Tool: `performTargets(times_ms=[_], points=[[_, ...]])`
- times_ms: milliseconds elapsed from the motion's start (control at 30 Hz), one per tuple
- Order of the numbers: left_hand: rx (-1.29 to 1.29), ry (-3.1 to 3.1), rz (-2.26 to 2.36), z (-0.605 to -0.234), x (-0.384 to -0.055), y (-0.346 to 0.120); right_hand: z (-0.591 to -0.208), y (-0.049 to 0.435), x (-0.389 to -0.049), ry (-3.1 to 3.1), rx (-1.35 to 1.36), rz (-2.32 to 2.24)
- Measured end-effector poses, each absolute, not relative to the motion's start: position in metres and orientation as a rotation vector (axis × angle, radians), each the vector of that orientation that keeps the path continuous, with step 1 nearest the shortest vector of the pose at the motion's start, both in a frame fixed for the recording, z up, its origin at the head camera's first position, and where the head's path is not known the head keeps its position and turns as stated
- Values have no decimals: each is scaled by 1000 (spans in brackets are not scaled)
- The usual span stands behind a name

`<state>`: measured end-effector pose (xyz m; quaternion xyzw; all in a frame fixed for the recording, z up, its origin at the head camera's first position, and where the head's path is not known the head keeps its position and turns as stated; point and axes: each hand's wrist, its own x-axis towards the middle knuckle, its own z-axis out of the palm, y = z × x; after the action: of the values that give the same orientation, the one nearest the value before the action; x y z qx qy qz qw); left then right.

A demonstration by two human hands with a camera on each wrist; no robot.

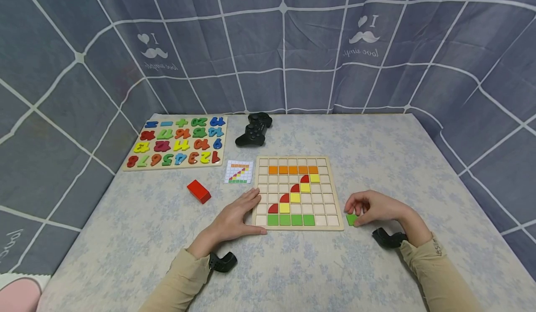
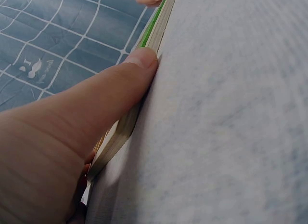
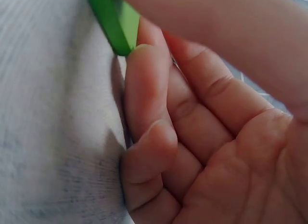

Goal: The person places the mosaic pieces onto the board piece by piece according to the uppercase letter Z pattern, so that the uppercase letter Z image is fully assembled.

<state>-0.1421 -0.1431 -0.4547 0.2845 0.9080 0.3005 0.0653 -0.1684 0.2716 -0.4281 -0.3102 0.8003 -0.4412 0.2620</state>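
A square wooden grid board (image 1: 332, 195) lies on the table. Several orange tiles (image 1: 293, 169) form a row near its top. Red quarter-round pieces (image 1: 273, 208) and yellow squares (image 1: 284, 208) run diagonally below, down to several green squares (image 1: 296, 220) in the bottom row. My left hand (image 1: 234, 216) rests at the board's lower left corner, fingers extended on the left edge; in the left wrist view the thumb (image 2: 110, 89) presses the front edge. Just right of the board, my right hand (image 1: 377, 206) pinches a green square tile (image 3: 120, 26) with thumb and finger, low over the tabletop.
Left of the board lies a small pattern card (image 1: 238, 172); a red block (image 1: 198, 191) sits farther left. A number puzzle board (image 1: 176, 142) and a black game controller (image 1: 254, 129) are at the back. A grid-patterned curtain (image 1: 284, 47) surrounds the table (image 1: 301, 275).
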Motion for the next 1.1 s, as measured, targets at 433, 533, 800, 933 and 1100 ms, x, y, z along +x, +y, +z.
performTargets(times_ms=[433,533,800,933,1100], points=[[849,2742,904,-453,-142,-144,-428,269,-171,2200,-733,-1152],[849,2741,903,-453,-142,-144,-429,266,-174,2174,-757,-1165],[844,2737,900,-453,-142,-143,-426,239,-175,2146,-810,-1254],[841,2733,901,-453,-142,-143,-423,220,-172,2218,-798,-1225],[844,2735,902,-454,-142,-143,-423,203,-170,2287,-791,-1141]])
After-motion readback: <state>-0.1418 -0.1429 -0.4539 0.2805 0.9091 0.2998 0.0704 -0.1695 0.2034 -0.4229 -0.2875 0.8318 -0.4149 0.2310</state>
